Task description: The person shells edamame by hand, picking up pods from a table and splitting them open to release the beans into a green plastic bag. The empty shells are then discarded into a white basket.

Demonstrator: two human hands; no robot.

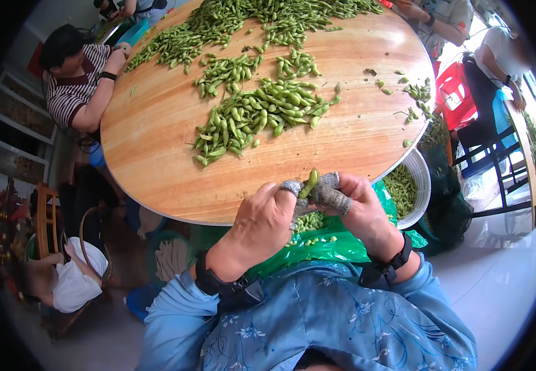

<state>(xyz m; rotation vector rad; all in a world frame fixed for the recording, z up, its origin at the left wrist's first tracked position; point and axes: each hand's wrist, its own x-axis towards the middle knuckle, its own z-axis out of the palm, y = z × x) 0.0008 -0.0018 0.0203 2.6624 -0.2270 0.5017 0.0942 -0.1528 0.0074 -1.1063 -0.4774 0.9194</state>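
Between the fingertips of both hands is a green edamame pod (309, 183), tilted with one end up. My left hand (260, 217) pinches it from the left, a grey knitted finger cover on the finger. Grey covers also wrap the fingers of my right hand (357, 203), which closes on the pod from the right. Just below the hands, a green plastic bag (342, 248) on my lap holds shelled beans (308, 222). A pile of edamame pods (261, 114) lies on the table in front of my hands.
A round wooden table (162, 167) carries a larger heap of pods (218, 25) at the far side. At right stands a white basket (425, 185) of pods, near a red stool (454, 93). A person in a striped shirt (82, 93) sits at the left edge; other people are around.
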